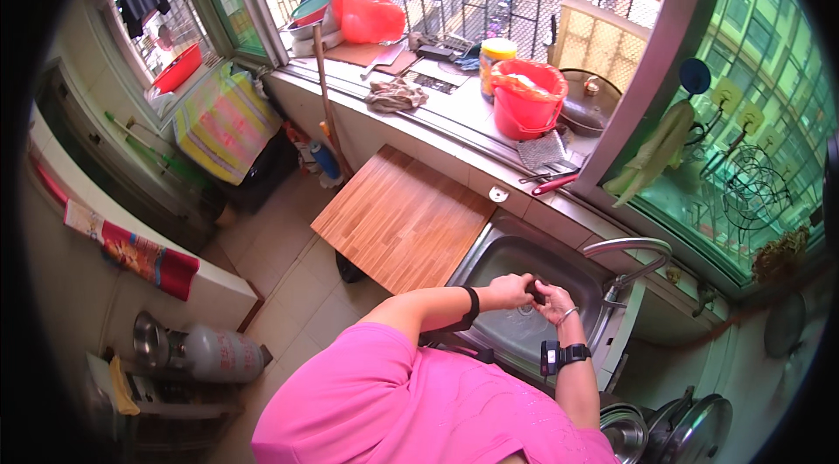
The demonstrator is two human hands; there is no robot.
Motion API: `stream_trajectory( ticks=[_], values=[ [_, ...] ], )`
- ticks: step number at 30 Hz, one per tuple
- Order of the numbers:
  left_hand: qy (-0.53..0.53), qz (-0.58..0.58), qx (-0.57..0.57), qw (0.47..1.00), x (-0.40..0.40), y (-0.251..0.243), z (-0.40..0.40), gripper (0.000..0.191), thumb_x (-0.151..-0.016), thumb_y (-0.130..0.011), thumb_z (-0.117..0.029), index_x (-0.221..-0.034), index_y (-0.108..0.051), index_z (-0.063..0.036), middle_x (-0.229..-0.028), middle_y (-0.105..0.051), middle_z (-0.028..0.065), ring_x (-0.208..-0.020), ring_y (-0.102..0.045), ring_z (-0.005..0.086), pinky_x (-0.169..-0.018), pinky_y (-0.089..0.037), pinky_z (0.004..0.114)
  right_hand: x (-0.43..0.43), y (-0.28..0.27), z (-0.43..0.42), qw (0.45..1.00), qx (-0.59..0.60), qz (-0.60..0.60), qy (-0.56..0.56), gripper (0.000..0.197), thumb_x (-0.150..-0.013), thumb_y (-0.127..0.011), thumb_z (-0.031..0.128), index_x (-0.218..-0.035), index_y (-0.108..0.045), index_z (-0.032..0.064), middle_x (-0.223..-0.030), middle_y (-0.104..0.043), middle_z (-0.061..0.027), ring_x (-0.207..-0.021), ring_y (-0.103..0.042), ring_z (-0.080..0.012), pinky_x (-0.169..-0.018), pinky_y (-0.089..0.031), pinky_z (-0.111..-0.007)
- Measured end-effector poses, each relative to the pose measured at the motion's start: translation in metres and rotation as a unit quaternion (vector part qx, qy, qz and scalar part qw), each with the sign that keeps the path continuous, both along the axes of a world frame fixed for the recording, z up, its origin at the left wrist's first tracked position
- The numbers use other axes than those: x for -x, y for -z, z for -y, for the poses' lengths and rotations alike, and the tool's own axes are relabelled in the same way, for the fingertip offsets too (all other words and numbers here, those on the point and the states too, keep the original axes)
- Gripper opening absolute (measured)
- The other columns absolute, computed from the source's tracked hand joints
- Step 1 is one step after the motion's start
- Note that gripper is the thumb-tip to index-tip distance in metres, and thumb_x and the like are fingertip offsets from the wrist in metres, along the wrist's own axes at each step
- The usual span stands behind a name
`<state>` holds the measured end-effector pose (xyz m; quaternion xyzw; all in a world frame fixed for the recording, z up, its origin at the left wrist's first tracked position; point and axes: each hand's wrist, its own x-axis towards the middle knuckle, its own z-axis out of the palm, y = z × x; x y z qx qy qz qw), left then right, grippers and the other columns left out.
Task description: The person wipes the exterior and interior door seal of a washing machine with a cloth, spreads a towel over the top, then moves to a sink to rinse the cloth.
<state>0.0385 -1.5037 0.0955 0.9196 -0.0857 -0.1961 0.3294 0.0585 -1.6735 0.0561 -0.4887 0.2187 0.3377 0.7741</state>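
Over the stainless steel sink (501,261), my left hand (510,291) and my right hand (556,302) meet, fingers bent around a small dark brown object (538,292). What it is cannot be made out, as the fingers cover most of it. Both hands are held above the basin floor, near the drain. A curved metal faucet (626,244) rises at the sink's right side, and no water stream shows from it. Left of the sink lies a wood-patterned board (406,218), its edge close to the rim.
A red bucket (527,103) with a bag liner, a yellow-lidded jar (496,54), a rag (395,96) and a red-handled tool (556,185) sit on the windowsill. Pots with lids (695,428) stand low at the right. A gas cylinder (219,352) lies at the lower left.
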Motion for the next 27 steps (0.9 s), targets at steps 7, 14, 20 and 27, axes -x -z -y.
stream_trajectory(
  ticks=[7, 14, 20, 27],
  values=[
    [-0.103, -0.605, 0.359, 0.703, -0.031, -0.020, -0.006, 0.039, -0.082, -0.055, -0.052, -0.083, -0.052, -0.0130, -0.054, -0.043, -0.0011, -0.035, -0.031, 0.0053, -0.031, -0.024, 0.019, -0.003, -0.035, 0.013, 0.960, 0.167, 0.222, 0.024, 0.026, -0.081, -0.066, 0.008, -0.107, -0.059, 0.0048, -0.095, -0.062, -0.0062, -0.081, -0.060, -0.0143, -0.071, -0.050, -0.030],
    [-0.173, -0.702, 0.580, 0.376, -0.011, -0.033, 0.019, 0.043, -0.085, -0.055, -0.048, -0.079, -0.048, -0.0063, -0.052, -0.035, -0.0054, -0.035, -0.026, 0.0020, -0.030, -0.019, 0.015, 0.007, -0.052, -0.029, 0.837, -0.462, 0.283, 0.080, 0.044, -0.091, -0.044, 0.027, -0.135, -0.040, 0.0335, -0.151, -0.017, -0.0065, -0.133, -0.020, -0.0451, -0.103, -0.023, -0.063],
    [-0.191, -0.589, 0.640, 0.455, 0.002, -0.077, 0.015, 0.027, -0.081, -0.060, -0.026, -0.067, -0.040, -0.0149, -0.054, -0.038, -0.0029, -0.039, -0.028, 0.0049, -0.032, -0.018, 0.017, -0.011, -0.031, -0.023, 0.779, -0.587, 0.180, 0.131, 0.035, -0.090, -0.052, 0.037, -0.121, -0.056, 0.0223, -0.065, -0.044, 0.0046, -0.064, -0.048, -0.0085, -0.071, -0.047, -0.031],
    [-0.147, -0.399, 0.374, 0.824, -0.005, -0.046, 0.009, 0.022, -0.072, -0.061, -0.020, -0.061, -0.045, -0.0104, -0.052, -0.040, -0.0014, -0.035, -0.028, 0.0074, -0.033, -0.021, 0.022, -0.021, -0.080, -0.031, 0.982, -0.113, 0.119, 0.096, 0.029, -0.087, -0.060, 0.031, -0.103, -0.059, 0.0073, -0.055, -0.039, 0.0046, -0.045, -0.039, -0.0078, -0.050, -0.041, -0.027]
  ],
)
